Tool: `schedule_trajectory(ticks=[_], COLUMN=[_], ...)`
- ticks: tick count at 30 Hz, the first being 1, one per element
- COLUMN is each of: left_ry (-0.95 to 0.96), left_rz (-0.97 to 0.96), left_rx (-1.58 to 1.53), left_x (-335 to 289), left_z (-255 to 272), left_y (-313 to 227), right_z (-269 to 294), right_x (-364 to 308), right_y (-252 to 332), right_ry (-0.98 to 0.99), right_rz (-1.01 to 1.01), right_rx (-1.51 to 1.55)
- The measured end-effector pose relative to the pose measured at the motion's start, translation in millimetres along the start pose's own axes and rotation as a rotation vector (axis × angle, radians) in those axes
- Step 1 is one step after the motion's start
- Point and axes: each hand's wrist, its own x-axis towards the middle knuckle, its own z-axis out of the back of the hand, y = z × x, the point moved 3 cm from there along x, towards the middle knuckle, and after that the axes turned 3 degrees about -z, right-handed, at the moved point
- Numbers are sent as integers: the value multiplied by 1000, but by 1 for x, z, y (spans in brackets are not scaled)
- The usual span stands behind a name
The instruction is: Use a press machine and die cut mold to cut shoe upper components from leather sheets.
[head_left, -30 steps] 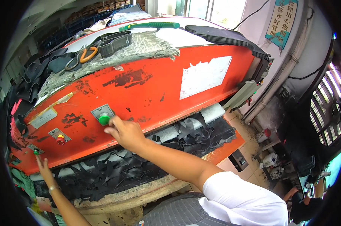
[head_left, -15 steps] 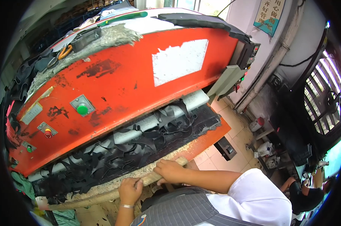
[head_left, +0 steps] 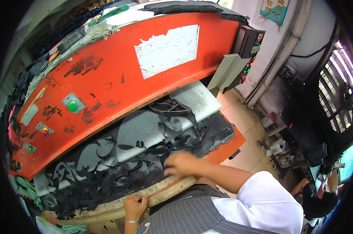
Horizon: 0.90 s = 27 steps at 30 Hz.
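My left hand [head_left: 135,206] is curled over a worn, dusty tan bar [head_left: 161,197] along the near edge of a large red machine [head_left: 118,66]. My right hand [head_left: 181,163], smeared by motion, is off the bar and near a tangle of thin black sheet scraps [head_left: 118,167]. Whether it touches them I cannot tell. Curved black strips [head_left: 176,126] also lie on a whitish board [head_left: 139,128], which reaches out from under the red beam. The scraps hang over the board's near edge onto a black ledge [head_left: 219,134].
The red front carries a green button [head_left: 72,106] and a red knob [head_left: 45,132]. Stacked black sheets [head_left: 180,7] lie on top. A grey-green metal bracket [head_left: 228,72] juts out at the right end. Another person [head_left: 319,199] sits at the far right.
My right hand has let go of the bar and moved up toward the scraps. More of the whitish board shows from under the beam. My left hand stays on the bar.
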Motion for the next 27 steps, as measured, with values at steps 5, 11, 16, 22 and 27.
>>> schedule_trajectory(ticks=[5,11,16,22,27], left_ry=[-72,248,384,340,266], left_rz=[-320,-355,-313,-307,-301], left_rx=[-68,116,196,127,22], left_x=[20,39,31,26,17], left_z=[-19,-95,-103,-101,-104], left_y=[-59,-88,-88,-90,-79], right_z=[69,61,68,148,182], right_x=[29,77,79,51,-22], right_y=[-58,-79,-92,-109,-139], right_ry=[-669,-455,-328,-498,-593], right_rz=[72,128,255,257,81], right_rx=[-396,-649,-569,-409,93])
